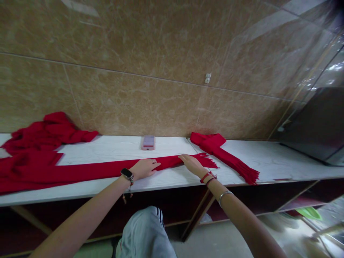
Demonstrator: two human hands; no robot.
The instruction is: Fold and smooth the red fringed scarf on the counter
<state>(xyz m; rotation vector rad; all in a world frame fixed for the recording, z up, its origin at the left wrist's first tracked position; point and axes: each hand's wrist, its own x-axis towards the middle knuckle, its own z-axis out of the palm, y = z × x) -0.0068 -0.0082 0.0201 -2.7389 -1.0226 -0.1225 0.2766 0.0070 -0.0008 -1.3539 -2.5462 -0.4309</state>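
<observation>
A long red scarf (pixel 91 172) lies stretched along the white tabletop, folded into a narrow band with a fringe at its right end. My left hand (pixel 145 168) rests flat on its middle stretch, fingers extended and thumb apart. Close to the fringe, my right hand (pixel 192 165) lies across the band with its fingers out and pressed on the cloth. Right of that hand, a second red scarf (pixel 223 154) is folded narrow and bent over at its top, its fringe hanging near the front edge.
A heap of red cloth (pixel 51 132) sits at the back left. Between it and the second scarf, a phone (pixel 148 142) lies against the tiled wall (pixel 139 104). A dark box-shaped object (pixel 314 125) stands at the far right. Open shelves (pixel 252 200) run beneath the white tabletop (pixel 172 182).
</observation>
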